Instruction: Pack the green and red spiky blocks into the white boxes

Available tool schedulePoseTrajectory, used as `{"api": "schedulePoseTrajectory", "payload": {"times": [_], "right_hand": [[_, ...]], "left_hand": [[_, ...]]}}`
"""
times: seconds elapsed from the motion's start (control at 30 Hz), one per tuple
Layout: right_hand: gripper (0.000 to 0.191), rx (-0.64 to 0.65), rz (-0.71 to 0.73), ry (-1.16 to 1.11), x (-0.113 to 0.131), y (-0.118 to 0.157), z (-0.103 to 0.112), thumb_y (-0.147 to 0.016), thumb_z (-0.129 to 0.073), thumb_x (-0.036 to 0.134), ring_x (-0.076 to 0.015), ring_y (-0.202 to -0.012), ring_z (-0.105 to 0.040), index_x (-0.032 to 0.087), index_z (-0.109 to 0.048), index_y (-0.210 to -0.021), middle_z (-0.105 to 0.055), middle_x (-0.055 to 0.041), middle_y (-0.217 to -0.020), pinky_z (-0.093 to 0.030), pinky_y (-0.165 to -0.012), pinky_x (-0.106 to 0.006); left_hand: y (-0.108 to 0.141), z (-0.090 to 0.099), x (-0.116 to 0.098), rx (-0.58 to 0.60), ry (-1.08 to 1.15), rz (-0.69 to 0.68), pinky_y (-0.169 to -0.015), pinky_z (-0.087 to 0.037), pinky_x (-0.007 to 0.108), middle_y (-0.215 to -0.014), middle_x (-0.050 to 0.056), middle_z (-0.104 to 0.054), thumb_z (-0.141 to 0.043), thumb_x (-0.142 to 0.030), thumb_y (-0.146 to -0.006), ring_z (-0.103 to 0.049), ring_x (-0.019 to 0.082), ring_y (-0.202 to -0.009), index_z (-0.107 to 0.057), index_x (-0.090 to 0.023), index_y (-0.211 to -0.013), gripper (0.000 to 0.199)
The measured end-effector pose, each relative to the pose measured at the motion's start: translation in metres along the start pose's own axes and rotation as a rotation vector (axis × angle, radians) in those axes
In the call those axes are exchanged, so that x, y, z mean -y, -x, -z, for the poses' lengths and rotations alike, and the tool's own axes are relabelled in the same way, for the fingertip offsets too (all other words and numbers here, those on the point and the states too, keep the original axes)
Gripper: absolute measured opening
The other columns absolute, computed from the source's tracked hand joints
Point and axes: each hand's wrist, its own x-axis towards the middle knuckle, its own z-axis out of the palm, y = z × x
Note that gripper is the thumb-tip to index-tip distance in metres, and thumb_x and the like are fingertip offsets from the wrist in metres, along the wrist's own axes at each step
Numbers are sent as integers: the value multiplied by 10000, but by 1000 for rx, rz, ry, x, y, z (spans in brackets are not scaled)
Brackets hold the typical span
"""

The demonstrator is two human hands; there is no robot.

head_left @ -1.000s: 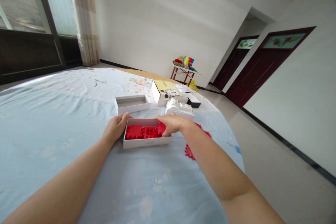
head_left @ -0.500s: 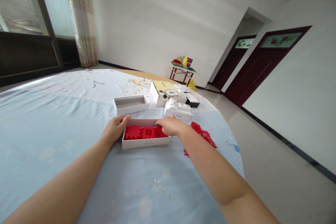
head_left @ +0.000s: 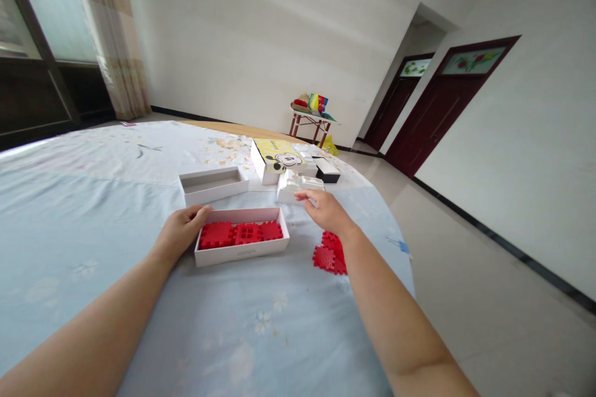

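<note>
A white open box (head_left: 241,253) stands on the cloth-covered table, with red notched pieces (head_left: 246,234) lying inside along its length. My left hand (head_left: 182,228) grips the box's left end, thumb over the rim. To the right of the box, my right hand (head_left: 321,206) hangs in the air with fingers apart and nothing visible in it, in front of a white box with a moulded insert (head_left: 295,185). More red pieces (head_left: 328,254) lie in a pile on the cloth below my right hand, partly hidden by my forearm.
Behind the filled box lies a shallow white tray (head_left: 213,185). A yellow cartoon box (head_left: 278,158) and a black-and-white box (head_left: 328,171) sit farther back. The round table's edge (head_left: 403,242) curves along the right. A small side table (head_left: 313,116) stands by the wall.
My right hand has left the box's right end and moved right, towards the loose red pieces. My left hand stays on the box. The view has shifted slightly.
</note>
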Motion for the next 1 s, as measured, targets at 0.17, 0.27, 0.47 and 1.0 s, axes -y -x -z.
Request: {"api": "schedulePoseTrajectory", "payload": {"times": [0.17,0.27,0.47,1.0], "right_hand": [[345,119,-196,-122,-25,38,21,-755,-560,247,-170,-922,-604,191,-589,-1094,-660,-47,-986,-448,-849,-309],[466,303,-238,-69,-34,56,21,-670,-665,346,-193,-913,-598,204,-587,-1108,-654,-51,-980,-454,-820,-314],[658,447,-207,261,-31,70,3,-487,-762,469,-300,-982,-520,291,-597,-1099,-641,-43,-963,-379,-871,-414],[565,71,-332,47,-84,83,57,-681,-647,287,-218,-1067,-526,181,-500,-1216,-548,-89,-1203,-382,-944,-352]], "left_hand": [[-1,1,1,14,-30,6,-611,-392,217,-656,4,-638,-426,-509,-746,-554,190,-698,-666,-116,-819,466],[-2,0,4,6,-42,17,-611,-394,219,-665,5,-642,-435,-505,-748,-556,191,-699,-662,-117,-826,456],[-3,1,7,10,-46,2,-618,-401,221,-654,11,-635,-433,-511,-745,-548,188,-693,-657,-107,-831,470],[-12,2,17,9,-84,55,-683,-430,245,-763,23,-684,-440,-550,-683,-596,226,-793,-667,-138,-877,509]]}}
